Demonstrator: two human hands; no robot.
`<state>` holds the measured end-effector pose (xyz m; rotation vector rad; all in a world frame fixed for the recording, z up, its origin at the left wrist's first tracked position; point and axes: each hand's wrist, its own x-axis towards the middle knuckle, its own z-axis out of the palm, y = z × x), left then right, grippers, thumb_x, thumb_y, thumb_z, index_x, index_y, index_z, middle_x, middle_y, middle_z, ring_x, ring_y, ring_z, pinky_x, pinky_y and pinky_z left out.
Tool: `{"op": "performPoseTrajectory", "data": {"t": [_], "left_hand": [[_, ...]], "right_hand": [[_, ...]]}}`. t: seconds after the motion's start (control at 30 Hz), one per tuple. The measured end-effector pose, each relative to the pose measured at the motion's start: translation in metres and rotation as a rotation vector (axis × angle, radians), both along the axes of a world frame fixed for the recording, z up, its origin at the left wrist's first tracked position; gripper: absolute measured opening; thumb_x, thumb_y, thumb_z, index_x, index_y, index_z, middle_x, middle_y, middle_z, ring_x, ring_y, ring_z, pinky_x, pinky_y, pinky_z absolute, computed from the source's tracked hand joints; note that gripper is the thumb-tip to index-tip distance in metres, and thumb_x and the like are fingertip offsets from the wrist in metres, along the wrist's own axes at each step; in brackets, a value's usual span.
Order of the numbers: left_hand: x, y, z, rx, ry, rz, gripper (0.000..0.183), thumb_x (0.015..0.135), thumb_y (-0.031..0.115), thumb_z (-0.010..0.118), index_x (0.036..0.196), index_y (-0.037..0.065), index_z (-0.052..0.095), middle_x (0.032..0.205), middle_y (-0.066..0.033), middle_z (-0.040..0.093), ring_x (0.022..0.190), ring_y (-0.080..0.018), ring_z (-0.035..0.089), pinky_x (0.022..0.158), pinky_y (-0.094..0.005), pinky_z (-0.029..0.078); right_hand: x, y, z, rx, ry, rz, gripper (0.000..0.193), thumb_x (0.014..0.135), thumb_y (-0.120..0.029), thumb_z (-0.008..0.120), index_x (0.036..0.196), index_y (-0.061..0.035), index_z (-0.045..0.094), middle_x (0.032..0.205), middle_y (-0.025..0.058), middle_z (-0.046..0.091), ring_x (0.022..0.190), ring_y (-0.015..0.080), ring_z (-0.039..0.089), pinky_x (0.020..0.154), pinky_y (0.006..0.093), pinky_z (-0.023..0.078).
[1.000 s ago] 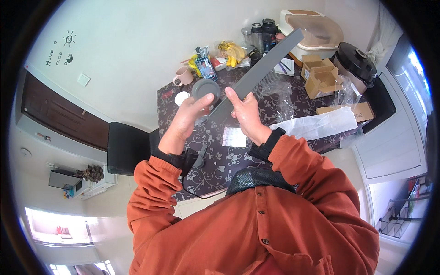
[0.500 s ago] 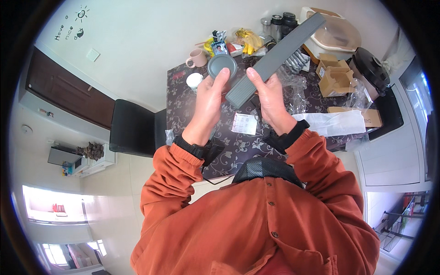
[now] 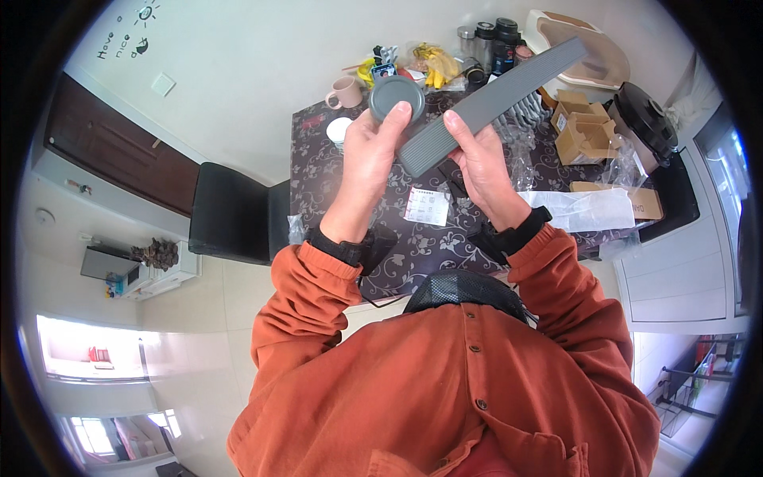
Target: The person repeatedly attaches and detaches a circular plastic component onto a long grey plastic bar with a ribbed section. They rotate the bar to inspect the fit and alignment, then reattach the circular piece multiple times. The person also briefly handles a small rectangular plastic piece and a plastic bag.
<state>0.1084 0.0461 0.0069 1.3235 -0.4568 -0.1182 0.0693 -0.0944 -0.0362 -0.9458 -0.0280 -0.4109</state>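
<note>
My left hand (image 3: 370, 151) grips a round grey disc with a raised rim (image 3: 396, 97), its thumb pressed on the face. In my right hand (image 3: 482, 163) is a long flat grey bar with a ribbed surface (image 3: 494, 107), slanting up to the far right. The thumb lies on top and the fingers are hidden beneath. Both pieces are held above the table, close together. Below them a printed paper sheet (image 3: 427, 207) lies on the dark floral tabletop (image 3: 318, 171). A white round-topped container (image 3: 338, 129) stands left of my left hand.
Behind are a pink mug (image 3: 344, 93), a phone (image 3: 384, 71), bananas (image 3: 435, 65) and dark bottles (image 3: 505, 44). On the right stand open cardboard boxes (image 3: 584, 135), a black-lidded container (image 3: 648, 119) and white wrapping (image 3: 576, 211). A black chair (image 3: 234, 211) is at the left.
The disc and the bar have shifted slightly to the right with my hands. The bar has tilted to a lower slant. Both grips stay the same.
</note>
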Motion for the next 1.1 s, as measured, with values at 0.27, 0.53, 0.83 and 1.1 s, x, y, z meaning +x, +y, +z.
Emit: {"op": "performPoseTrajectory", "data": {"t": [0.27, 0.53, 0.83, 1.1], "left_hand": [[-0.007, -0.001, -0.014, -0.048, -0.034, -0.111, 0.045, 0.083, 0.005, 0.073, 0.120, -0.003, 0.050, 0.107, -0.0075, 0.063, 0.096, -0.0109, 0.061, 0.085, -0.0258, 0.050], [-0.003, -0.015, -0.034, -0.233, 0.130, 0.007, 0.022, 0.088, 0.008, 0.066, 0.108, 0.000, 0.064, 0.100, -0.0034, 0.063, 0.090, -0.0095, 0.058, 0.082, -0.0253, 0.047], [-0.003, -0.011, -0.026, -0.187, 0.033, -0.010, 0.018, 0.088, 0.007, 0.065, 0.105, 0.001, 0.066, 0.097, -0.0029, 0.064, 0.085, -0.0101, 0.058, 0.079, -0.0249, 0.047], [-0.031, -0.016, -0.004, 0.095, -0.633, 0.270, 0.022, 0.079, 0.006, 0.069, 0.099, -0.001, 0.065, 0.084, -0.0105, 0.060, 0.077, -0.0237, 0.059, 0.071, -0.0307, 0.046]], "right_hand": [[0.002, 0.003, -0.002, -0.015, -0.070, -0.070, 0.023, 0.092, -0.016, 0.065, 0.106, -0.0043, 0.051, 0.098, 0.0025, 0.060, 0.085, 0.0088, 0.059, 0.076, 0.0272, 0.051], [-0.005, 0.018, -0.008, 0.083, 0.002, -0.018, 0.021, 0.094, -0.015, 0.061, 0.109, -0.0064, 0.049, 0.101, 0.0031, 0.059, 0.091, 0.0118, 0.060, 0.079, 0.0302, 0.053], [-0.007, 0.019, -0.011, 0.130, -0.015, 0.072, 0.019, 0.094, -0.013, 0.061, 0.111, -0.0065, 0.056, 0.109, 0.0057, 0.063, 0.098, 0.0144, 0.062, 0.085, 0.0334, 0.053], [-0.008, 0.004, -0.021, 0.283, -0.221, 0.402, 0.025, 0.094, -0.016, 0.061, 0.118, -0.0090, 0.057, 0.114, 0.0019, 0.062, 0.103, 0.0132, 0.060, 0.090, 0.0321, 0.050]]}}
